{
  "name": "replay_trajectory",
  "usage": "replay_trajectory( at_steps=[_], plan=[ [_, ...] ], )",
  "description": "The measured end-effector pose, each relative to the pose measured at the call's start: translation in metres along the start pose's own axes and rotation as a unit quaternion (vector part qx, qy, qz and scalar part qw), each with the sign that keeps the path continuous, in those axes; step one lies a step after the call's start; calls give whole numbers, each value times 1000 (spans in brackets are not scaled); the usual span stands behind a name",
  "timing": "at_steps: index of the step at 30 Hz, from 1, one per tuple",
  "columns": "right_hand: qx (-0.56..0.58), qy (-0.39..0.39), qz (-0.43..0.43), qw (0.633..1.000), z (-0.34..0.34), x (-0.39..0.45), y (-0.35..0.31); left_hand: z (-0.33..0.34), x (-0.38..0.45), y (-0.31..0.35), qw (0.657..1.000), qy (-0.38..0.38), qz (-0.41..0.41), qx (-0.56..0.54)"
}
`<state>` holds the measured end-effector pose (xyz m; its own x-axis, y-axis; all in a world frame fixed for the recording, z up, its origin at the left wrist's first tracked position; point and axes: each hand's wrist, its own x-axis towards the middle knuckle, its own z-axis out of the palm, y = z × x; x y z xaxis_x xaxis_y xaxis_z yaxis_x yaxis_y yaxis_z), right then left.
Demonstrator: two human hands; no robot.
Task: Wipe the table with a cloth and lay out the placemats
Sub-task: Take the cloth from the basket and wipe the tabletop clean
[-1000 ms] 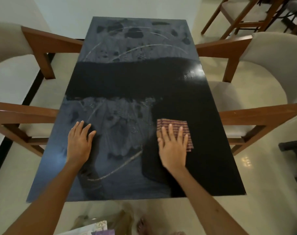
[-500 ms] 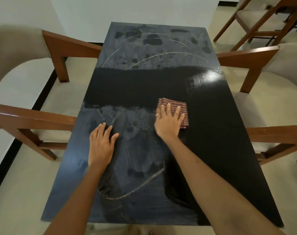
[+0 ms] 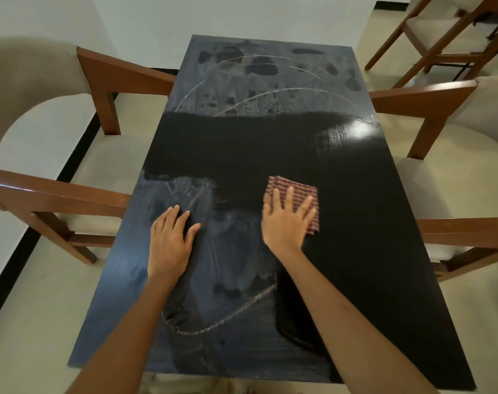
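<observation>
A long black table (image 3: 356, 211) runs away from me, dusty grey at its far end and near left, wiped dark across the middle band and right side. A folded red-striped cloth (image 3: 302, 194) lies flat right of the table's centre. My right hand (image 3: 284, 220) presses on the cloth with straight, spread fingers. My left hand (image 3: 171, 240) rests flat on the dusty surface to the left, fingers straight, holding nothing. No placemats are in view.
Wooden armchairs with beige cushions flank the table: one on the left (image 3: 57, 155) and one on the right (image 3: 447, 166). Another wooden chair (image 3: 447, 32) stands at the far right. A white wall lies beyond the table's far end.
My right hand has slid the cloth away from me and a little left, widening the dark wiped patch. My left hand stayed planted on the table.
</observation>
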<state>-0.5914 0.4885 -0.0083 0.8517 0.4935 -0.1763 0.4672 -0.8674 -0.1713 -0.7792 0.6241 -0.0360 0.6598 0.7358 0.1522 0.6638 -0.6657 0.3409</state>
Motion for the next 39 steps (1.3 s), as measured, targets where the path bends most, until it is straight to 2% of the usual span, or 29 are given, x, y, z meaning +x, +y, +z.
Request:
replay_trajectory(
  at_steps=[3,6,13,18,20,26,30,35,39],
  plan=[
    [-6,3,57,998,-1,-16,29,0,0,0,1000,0,-2,2],
    [1,13,75,997,1,-23,26,1,1,0,1000,1,-2,4],
    [8,14,-119,993,26,-62,-59,3,1,0,1000,4,-4,-8],
    [-1,1,-158,987,34,-77,-61,3,1,0,1000,12,-7,-19],
    [-5,1,-139,990,29,-73,-45,3,0,-1,999,23,1,-23],
    [9,24,19,999,13,-87,38,2,-1,0,999,39,1,-25],
    [15,21,40,999,12,-98,41,0,-4,2,999,45,12,-11],
    [9,16,-82,996,28,-114,-22,-6,-21,0,995,43,13,-92],
    [18,-8,-161,987,42,-157,-67,-17,-58,-18,996,39,-23,-76]
  ],
)
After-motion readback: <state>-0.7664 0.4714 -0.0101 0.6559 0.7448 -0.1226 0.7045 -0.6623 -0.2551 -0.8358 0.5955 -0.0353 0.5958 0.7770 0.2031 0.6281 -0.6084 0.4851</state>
